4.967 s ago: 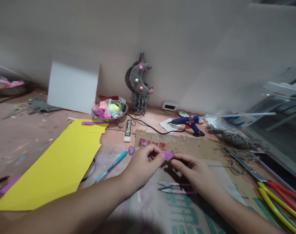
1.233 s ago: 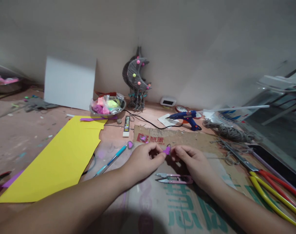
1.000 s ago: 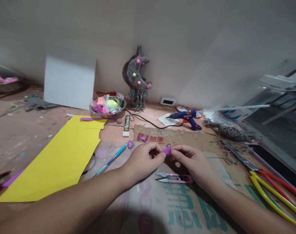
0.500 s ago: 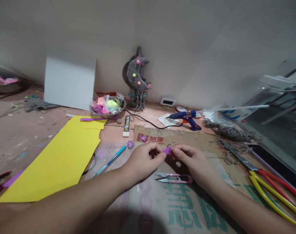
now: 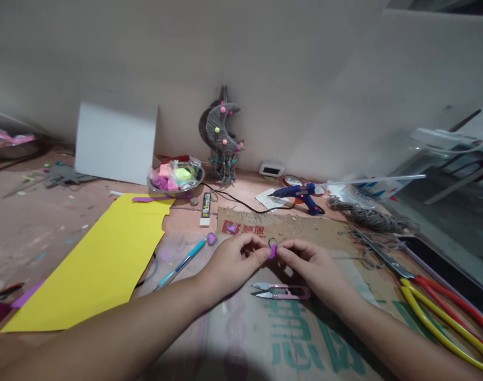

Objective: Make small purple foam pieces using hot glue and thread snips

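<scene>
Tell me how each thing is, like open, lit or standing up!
Small purple piece with grey cord: held between left hand and right hand.
Pink metal snips: lying, blades apart.
Blue plastic glue gun: red light on.
Big red-and-yellow metal scissors: blades look together.
Yellow paper sheet: lying flat.
White rectangular board: leaning upright.
Silver metal bowl: filled.

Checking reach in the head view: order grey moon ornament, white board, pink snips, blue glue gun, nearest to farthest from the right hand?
From the right hand:
1. Pink snips: just left, nearer the wearer.
2. Blue glue gun: beyond the hand.
3. Grey moon ornament: back left, by the wall.
4. White board: farther left.
</scene>
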Action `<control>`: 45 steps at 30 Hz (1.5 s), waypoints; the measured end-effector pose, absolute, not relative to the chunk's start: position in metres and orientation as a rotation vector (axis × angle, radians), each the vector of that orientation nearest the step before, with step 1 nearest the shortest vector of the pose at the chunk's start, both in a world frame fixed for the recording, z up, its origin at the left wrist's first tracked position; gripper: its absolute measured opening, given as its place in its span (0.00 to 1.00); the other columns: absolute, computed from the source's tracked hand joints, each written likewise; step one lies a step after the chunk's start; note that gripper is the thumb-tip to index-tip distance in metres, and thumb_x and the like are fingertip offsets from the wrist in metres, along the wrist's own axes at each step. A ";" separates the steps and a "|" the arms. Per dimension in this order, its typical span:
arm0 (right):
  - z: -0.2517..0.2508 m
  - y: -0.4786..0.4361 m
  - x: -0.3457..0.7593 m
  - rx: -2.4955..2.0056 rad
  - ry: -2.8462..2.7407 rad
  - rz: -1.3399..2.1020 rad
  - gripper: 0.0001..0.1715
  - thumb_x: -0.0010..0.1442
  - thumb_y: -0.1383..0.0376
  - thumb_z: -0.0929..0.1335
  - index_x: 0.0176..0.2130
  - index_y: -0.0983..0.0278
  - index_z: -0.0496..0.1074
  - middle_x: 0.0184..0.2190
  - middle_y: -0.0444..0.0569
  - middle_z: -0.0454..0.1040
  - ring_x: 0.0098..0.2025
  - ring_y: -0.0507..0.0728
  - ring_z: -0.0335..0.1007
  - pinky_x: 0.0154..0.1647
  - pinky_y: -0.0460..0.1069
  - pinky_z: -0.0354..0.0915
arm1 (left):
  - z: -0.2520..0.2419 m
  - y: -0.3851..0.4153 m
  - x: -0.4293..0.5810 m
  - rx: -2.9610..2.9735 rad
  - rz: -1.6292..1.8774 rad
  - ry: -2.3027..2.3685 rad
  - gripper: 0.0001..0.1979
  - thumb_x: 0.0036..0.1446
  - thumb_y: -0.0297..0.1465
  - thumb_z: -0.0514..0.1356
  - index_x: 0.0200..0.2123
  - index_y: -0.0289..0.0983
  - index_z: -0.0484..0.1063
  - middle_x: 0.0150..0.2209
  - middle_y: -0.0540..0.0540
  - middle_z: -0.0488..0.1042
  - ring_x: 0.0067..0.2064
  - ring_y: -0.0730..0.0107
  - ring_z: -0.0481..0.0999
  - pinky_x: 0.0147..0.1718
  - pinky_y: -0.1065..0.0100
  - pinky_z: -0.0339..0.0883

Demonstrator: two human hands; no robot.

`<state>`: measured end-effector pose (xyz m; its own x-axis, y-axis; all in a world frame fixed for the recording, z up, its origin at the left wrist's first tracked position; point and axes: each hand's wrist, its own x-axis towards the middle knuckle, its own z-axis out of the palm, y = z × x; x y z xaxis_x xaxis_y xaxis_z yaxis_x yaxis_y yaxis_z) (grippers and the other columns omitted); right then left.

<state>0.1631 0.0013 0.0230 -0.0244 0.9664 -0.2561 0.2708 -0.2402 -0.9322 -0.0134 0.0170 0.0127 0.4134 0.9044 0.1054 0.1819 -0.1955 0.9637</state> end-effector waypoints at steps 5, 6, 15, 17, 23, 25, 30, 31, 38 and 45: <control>0.022 0.000 0.165 -1.519 -1.414 1.243 0.22 0.51 0.49 0.67 0.26 0.66 0.70 0.19 0.42 0.64 0.20 0.48 0.56 0.18 0.43 0.54 | 0.014 0.017 -0.011 1.684 0.869 1.033 0.07 0.53 0.31 0.56 0.29 0.35 0.70 0.28 0.49 0.73 0.31 0.72 0.70 0.31 0.72 0.62; 0.023 0.001 0.165 -1.494 -1.431 1.216 0.22 0.51 0.49 0.67 0.25 0.66 0.70 0.20 0.43 0.64 0.22 0.48 0.57 0.19 0.43 0.55 | 0.014 0.017 -0.011 1.679 0.867 1.045 0.06 0.53 0.31 0.55 0.28 0.35 0.70 0.28 0.49 0.73 0.31 0.72 0.70 0.30 0.72 0.62; 0.024 0.000 0.161 -1.599 -1.441 1.190 0.19 0.48 0.51 0.69 0.29 0.64 0.72 0.20 0.42 0.67 0.18 0.48 0.56 0.16 0.44 0.54 | 0.013 0.016 -0.010 1.702 0.856 1.077 0.06 0.52 0.30 0.55 0.27 0.35 0.70 0.28 0.49 0.73 0.32 0.72 0.71 0.31 0.72 0.62; 0.023 0.000 0.162 -1.603 -1.481 1.167 0.18 0.48 0.52 0.69 0.30 0.64 0.73 0.21 0.42 0.68 0.18 0.48 0.57 0.17 0.44 0.55 | 0.013 0.016 -0.010 1.711 0.854 1.074 0.06 0.52 0.30 0.55 0.27 0.35 0.70 0.28 0.49 0.73 0.31 0.72 0.71 0.31 0.72 0.62; 0.024 -0.001 0.163 -1.610 -1.521 1.130 0.16 0.49 0.53 0.69 0.31 0.64 0.73 0.21 0.43 0.69 0.18 0.48 0.59 0.17 0.44 0.57 | 0.010 0.015 -0.011 1.758 0.861 1.052 0.06 0.51 0.30 0.55 0.27 0.35 0.70 0.28 0.50 0.73 0.32 0.72 0.71 0.31 0.72 0.62; 0.025 -0.001 0.162 -1.608 -1.523 1.134 0.16 0.49 0.53 0.69 0.31 0.64 0.73 0.20 0.42 0.68 0.17 0.48 0.57 0.16 0.44 0.56 | 0.010 0.015 -0.011 1.774 0.864 1.047 0.05 0.51 0.29 0.55 0.27 0.36 0.70 0.28 0.50 0.73 0.32 0.72 0.71 0.31 0.72 0.62; 0.024 -0.001 0.163 -1.576 -1.539 1.177 0.18 0.49 0.52 0.69 0.29 0.64 0.71 0.19 0.41 0.65 0.18 0.48 0.57 0.16 0.44 0.54 | 0.011 0.015 -0.012 1.789 0.855 1.034 0.06 0.52 0.30 0.55 0.27 0.36 0.70 0.29 0.50 0.74 0.32 0.71 0.71 0.32 0.71 0.62; 0.024 0.000 0.164 -1.574 -1.532 1.196 0.18 0.50 0.51 0.69 0.29 0.64 0.71 0.19 0.41 0.65 0.18 0.48 0.56 0.16 0.44 0.54 | 0.011 0.015 -0.011 1.786 0.852 1.036 0.06 0.52 0.30 0.55 0.27 0.36 0.70 0.29 0.49 0.74 0.32 0.71 0.71 0.32 0.71 0.62; 0.022 0.002 0.167 -1.476 -1.443 1.175 0.23 0.51 0.48 0.66 0.27 0.66 0.71 0.21 0.43 0.65 0.23 0.49 0.59 0.20 0.43 0.56 | 0.010 0.018 -0.011 1.725 0.860 1.066 0.07 0.52 0.32 0.55 0.27 0.35 0.70 0.28 0.50 0.73 0.30 0.72 0.70 0.30 0.72 0.62; 0.024 -0.001 0.162 -1.588 -1.418 1.218 0.21 0.47 0.50 0.69 0.30 0.65 0.71 0.19 0.41 0.65 0.19 0.48 0.56 0.16 0.43 0.53 | 0.010 0.017 -0.012 1.760 0.866 1.066 0.07 0.53 0.32 0.55 0.28 0.35 0.70 0.28 0.50 0.73 0.31 0.72 0.70 0.30 0.72 0.61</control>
<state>0.1625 -0.0007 0.0244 -0.0293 0.9789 -0.2020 0.3479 -0.1795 -0.9202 -0.0116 0.0168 0.0105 0.3889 0.9138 0.1171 0.3020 -0.2466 0.9209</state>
